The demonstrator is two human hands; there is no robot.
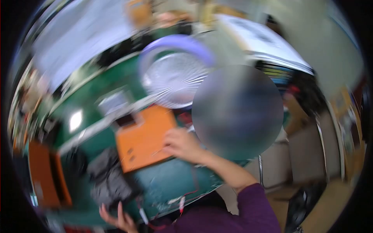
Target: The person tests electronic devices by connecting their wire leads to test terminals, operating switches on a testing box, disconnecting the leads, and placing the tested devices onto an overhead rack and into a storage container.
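Note:
My right hand (182, 146) is over the right edge of an orange board (145, 138) on the green work table (163, 190). Its fingers are curled together in a pinch; a thin pale sliver shows near the fingertips, too blurred to name. Small dark spots mark the board's lower left. At the bottom edge of the view, my left hand (118, 220) has its fingers spread and holds nothing. Just above it lies a dark grey crumpled cloth-like bundle (110, 180). Red leads with a white-and-red connector (182, 204) run along the table's near edge.
A purple-rimmed ring with clear plastic film (176, 79) stands beyond the board. An orange box (48, 174) is at the left. A stack of white sheets (268, 42) sits at the back right. A round blurred patch (237, 112) hides the area right of the board.

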